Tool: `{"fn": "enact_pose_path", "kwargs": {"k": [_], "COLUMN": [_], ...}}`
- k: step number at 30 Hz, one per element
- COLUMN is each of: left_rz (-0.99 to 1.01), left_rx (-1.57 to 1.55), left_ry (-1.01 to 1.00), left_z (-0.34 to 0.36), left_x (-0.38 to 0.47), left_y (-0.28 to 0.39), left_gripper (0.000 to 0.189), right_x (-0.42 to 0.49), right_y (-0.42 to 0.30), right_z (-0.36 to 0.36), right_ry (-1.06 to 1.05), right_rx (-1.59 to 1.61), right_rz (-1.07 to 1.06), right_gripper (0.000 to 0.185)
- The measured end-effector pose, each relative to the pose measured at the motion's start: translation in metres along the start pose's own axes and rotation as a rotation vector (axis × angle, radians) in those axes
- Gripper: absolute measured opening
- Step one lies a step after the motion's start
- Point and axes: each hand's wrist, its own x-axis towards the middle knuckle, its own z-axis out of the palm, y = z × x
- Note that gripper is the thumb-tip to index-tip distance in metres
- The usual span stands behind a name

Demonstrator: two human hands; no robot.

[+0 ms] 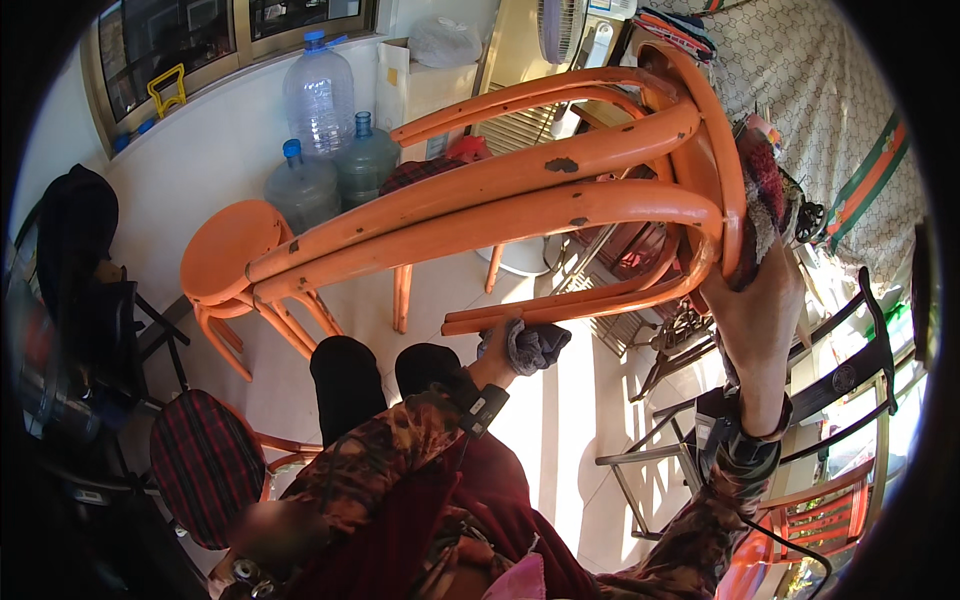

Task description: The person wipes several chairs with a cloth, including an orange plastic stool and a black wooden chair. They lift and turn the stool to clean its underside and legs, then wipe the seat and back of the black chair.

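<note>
An orange stool (480,244) is held on its side before me, its legs pointing left and its round seat at the right. Dark chips mark the paint on the legs. My right hand (757,307) grips the seat's lower rim. A red and grey cloth (769,180) lies along the seat's outer face by that hand; how far the fingers hold it is hidden. Below the end of the nearest leg, my left hand (495,351) holds a crumpled grey cloth (536,346) and touches that leg. Its fingers are partly hidden.
Another orange stool (229,251) stands at the left, near large plastic water bottles (319,94) by the wall. A stool with a plaid seat (208,469) is at lower left. Black folding chairs (840,379) stand at right, beside a patterned cover (802,112).
</note>
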Motion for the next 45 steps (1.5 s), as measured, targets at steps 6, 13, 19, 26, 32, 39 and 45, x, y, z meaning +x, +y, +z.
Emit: {"fn": "enact_pose_path", "kwargs": {"k": [6, 13, 19, 26, 32, 39, 45], "left_rz": [-0.180, -0.338, -0.482, -0.567, -0.624, -0.680, -0.688], "left_rx": [-0.073, -0.112, -0.156, -0.185, -0.227, -0.241, -0.258], "left_ry": [0.052, 0.127, 0.212, 0.276, 0.307, 0.330, 0.336], "left_z": [-0.045, -0.095, -0.141, -0.176, -0.197, -0.214, -0.221], "left_x": [0.028, 0.049, 0.066, 0.074, 0.075, 0.078, 0.078], "left_y": [-0.021, -0.037, -0.045, -0.045, -0.048, -0.057, -0.059], "left_gripper": [0.059, 0.061, 0.063, 0.066, 0.068, 0.071, 0.073], "right_x": [-0.044, -0.094, -0.122, -0.148, -0.159, -0.154, -0.145], "right_y": [0.016, 0.027, 0.041, 0.052, 0.052, 0.046, 0.049], "right_z": [-0.005, 0.001, 0.013, 0.036, 0.044, 0.022, 0.057], "right_ry": [-0.063, -0.098, -0.216, -0.168, -0.200, -0.188, -0.261], "right_rx": [-0.020, -0.074, -0.126, -0.176, -0.178, -0.207, -0.212], "right_rz": [0.069, 0.056, 0.195, 0.270, 0.433, 0.385, 0.267], "right_gripper": [0.048, 0.065, 0.066, 0.060, 0.059, 0.058, 0.065]}}
